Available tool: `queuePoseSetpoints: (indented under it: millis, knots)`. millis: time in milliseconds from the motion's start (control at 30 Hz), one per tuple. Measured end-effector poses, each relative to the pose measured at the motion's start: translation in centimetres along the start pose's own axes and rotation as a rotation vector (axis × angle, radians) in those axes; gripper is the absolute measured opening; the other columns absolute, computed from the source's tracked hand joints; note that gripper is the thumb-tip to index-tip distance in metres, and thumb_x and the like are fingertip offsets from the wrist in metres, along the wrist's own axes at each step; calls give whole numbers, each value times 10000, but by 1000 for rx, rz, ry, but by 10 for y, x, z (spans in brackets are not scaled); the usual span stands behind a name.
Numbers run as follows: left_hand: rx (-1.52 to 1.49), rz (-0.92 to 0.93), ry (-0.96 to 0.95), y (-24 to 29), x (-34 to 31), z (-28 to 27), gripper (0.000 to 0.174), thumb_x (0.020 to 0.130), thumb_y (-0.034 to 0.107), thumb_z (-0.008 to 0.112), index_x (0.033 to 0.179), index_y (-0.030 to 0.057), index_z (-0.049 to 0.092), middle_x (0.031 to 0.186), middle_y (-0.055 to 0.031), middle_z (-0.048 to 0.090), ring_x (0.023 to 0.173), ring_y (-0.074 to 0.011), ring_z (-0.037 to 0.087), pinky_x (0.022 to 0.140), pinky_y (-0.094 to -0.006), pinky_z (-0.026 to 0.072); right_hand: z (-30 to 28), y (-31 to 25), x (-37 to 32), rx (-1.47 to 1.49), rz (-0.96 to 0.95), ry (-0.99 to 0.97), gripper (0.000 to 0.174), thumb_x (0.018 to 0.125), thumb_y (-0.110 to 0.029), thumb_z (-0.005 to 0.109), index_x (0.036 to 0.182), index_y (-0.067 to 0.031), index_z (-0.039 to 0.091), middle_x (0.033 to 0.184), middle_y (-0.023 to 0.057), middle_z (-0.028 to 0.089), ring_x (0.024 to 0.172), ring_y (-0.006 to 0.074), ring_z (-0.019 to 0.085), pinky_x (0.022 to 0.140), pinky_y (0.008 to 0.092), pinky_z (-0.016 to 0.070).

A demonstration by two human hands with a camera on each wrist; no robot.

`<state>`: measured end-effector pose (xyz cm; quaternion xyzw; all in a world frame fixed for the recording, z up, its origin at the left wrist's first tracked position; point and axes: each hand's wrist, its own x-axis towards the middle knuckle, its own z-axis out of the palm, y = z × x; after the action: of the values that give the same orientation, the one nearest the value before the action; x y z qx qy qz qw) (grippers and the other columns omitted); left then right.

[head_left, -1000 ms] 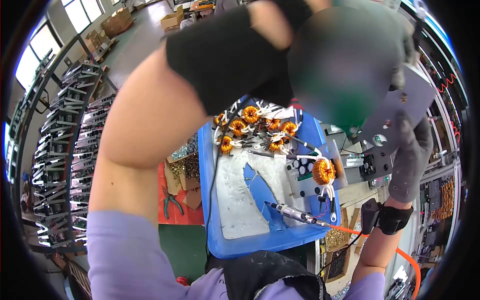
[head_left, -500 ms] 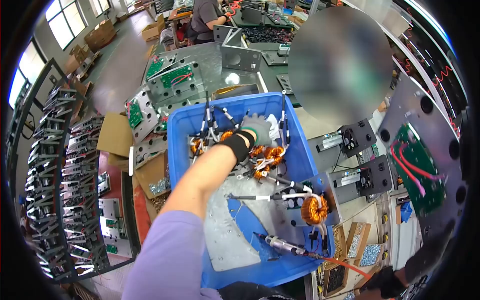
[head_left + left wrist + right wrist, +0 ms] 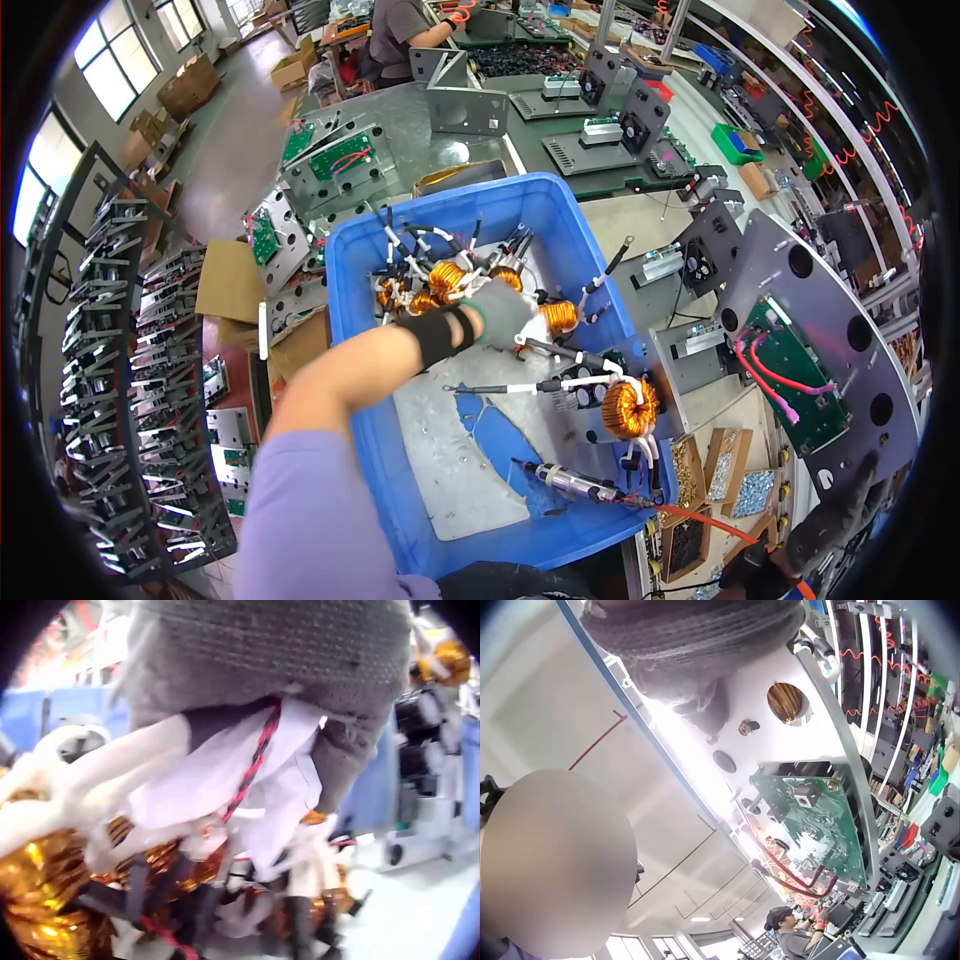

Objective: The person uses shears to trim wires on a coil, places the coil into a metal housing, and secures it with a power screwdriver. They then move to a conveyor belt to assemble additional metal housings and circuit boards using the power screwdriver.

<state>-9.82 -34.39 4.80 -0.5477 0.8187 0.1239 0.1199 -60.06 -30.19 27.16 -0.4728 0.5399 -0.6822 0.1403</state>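
My gloved left hand (image 3: 500,312) is down inside the blue bin (image 3: 400,480), among copper-wound toroidal coils (image 3: 447,278) with white and black leads. In the left wrist view, its curled fingers (image 3: 337,761) grip a crumpled white sheet (image 3: 202,787); a twisted red-and-black wire (image 3: 253,769) emerges beside it. At the far right my gloved right hand (image 3: 840,515) holds the lower edge of a grey metal plate (image 3: 790,260), tilted upright. A green circuit board (image 3: 795,375) with pink-red cables is mounted on that plate. The right wrist view shows the right fingers (image 3: 709,712) against the plate.
A larger coil (image 3: 630,408) sits at the bin's right side by a board with black capacitors. A powered screwdriver (image 3: 575,482) with an orange hose lies in front of it. Screw boxes (image 3: 728,465) stand to the right; racks of metal parts (image 3: 110,380) stand left.
The left arm, earlier raised across the view, has come down into the bin, and its hand has since shifted slightly nearer. The right hand's plate has swung rightward and turned its circuit board into view.
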Motion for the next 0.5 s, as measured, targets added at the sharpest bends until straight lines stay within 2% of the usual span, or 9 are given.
queuePoseSetpoints:
  millis: [33, 100, 133, 167, 200, 267, 333, 433, 500]
  knots:
    - [3, -2, -69, 7, -28, 6, 225, 757, 242, 644, 916, 110, 734, 840, -97, 718, 828, -293, 699, 729, -431, 512, 7, -6, -5, 44, 35, -58, 452, 927, -256, 675, 1290, -6, 572, 1206, 113, 624, 1056, 169, 615, 851, 300, 517]
    - [87, 205, 18, 13, -92, 20, 167, 768, 173, 632, 910, 130, 708, 924, -101, 693, 923, -314, 665, 781, -432, 514, 25, -15, -19, 49, 52, -39, 444, 926, -254, 677, 1286, -14, 577, 1161, 101, 630, 1007, 161, 616, 809, 294, 517]
    - [2, 182, -77, 18, -114, 10, 216, 774, 170, 634, 967, 128, 720, 957, -113, 681, 951, -349, 642, 812, -443, 520, 30, -13, -18, 51, 45, -27, 440, 925, -259, 679, 1278, -17, 580, 1125, 92, 631, 967, 155, 614, 776, 285, 513]
    - [-130, 47, -427, 33, -128, -19, 310, 783, 191, 654, 1080, 129, 718, 1045, -146, 680, 991, -352, 637, 850, -432, 522, 35, -12, -18, 53, 37, -16, 436, 924, -264, 680, 1271, -19, 583, 1089, 82, 632, 927, 150, 611, 743, 275, 508]
    - [-135, 98, -704, 46, -131, -25, 393, 789, 227, 670, 1168, 127, 698, 1161, -158, 662, 1038, -321, 631, 853, -408, 522, 40, -10, -18, 54, 29, -5, 433, 923, -269, 682, 1263, -21, 586, 1054, 73, 633, 886, 145, 608, 710, 266, 504]
    - [-597, 412, -886, 26, -131, 5, 388, 830, 353, 672, 1086, 64, 710, 1018, -192, 695, 946, -312, 659, 819, -415, 506, 49, -13, -23, 26, -11, 28, 442, 916, -300, 690, 1247, -26, 593, 1035, 69, 628, 860, 135, 597, 702, 262, 495]
    - [-535, 368, -680, 6, -98, -15, 391, 798, 353, 688, 1059, 63, 717, 968, -180, 704, 911, -266, 671, 790, -401, 512, 42, -13, -23, -2, 22, 3, 463, 915, -327, 688, 1258, -33, 585, 1017, 69, 620, 858, 135, 599, 687, 271, 506]
    - [-370, -277, -111, -34, -39, -51, 335, 766, 294, 681, 980, 39, 717, 818, -165, 707, 794, -304, 690, 735, -409, 531, 22, -4, -14, 9, -8, -51, 482, 934, -343, 659, 1295, -39, 557, 1061, 97, 616, 894, 163, 622, 683, 290, 537]
    - [-273, -513, 161, -53, 5, -25, 454, 831, 401, 674, 1161, 89, 645, 1223, -172, 630, 1103, -336, 621, 907, -421, 494, 20, -9, -21, 1, 15, -29, 487, 933, -345, 660, 1300, -41, 555, 1078, 100, 618, 893, 167, 625, 691, 291, 537]
